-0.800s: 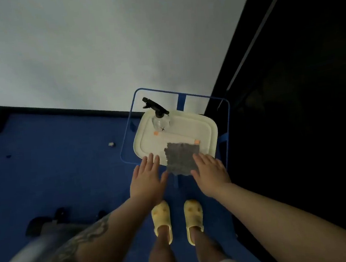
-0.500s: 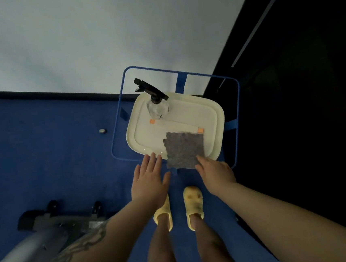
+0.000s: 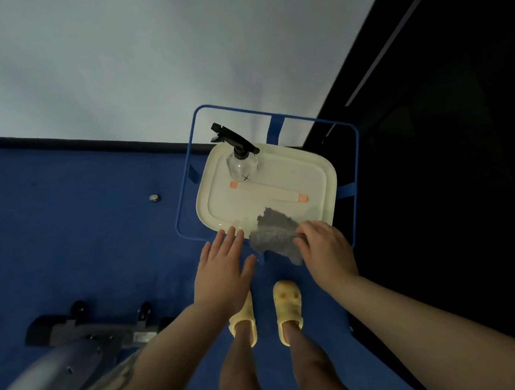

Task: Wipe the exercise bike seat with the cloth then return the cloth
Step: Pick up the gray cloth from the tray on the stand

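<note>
A grey cloth [image 3: 272,234] lies bunched over the near edge of a cream tray [image 3: 317,173], partly hanging off it. My right hand [image 3: 324,245] pinches the cloth's right side with its fingertips. Just left of the cloth, my left hand [image 3: 222,270] hovers flat with fingers spread, holding nothing. At the bottom left, a grey frame part and a dark base of the exercise bike [image 3: 84,334] show. The seat is out of view.
A clear spray bottle [image 3: 242,161] with a black trigger stands at the tray's far left. The tray rests in a blue wire stand [image 3: 358,160] against a white wall. Blue carpet covers the floor; a dark panel runs along the right. My feet wear yellow clogs.
The cloth lay flat on the tray before; now my right hand has gathered it and pulled it toward the near edge. The view has shifted closer to the tray.
</note>
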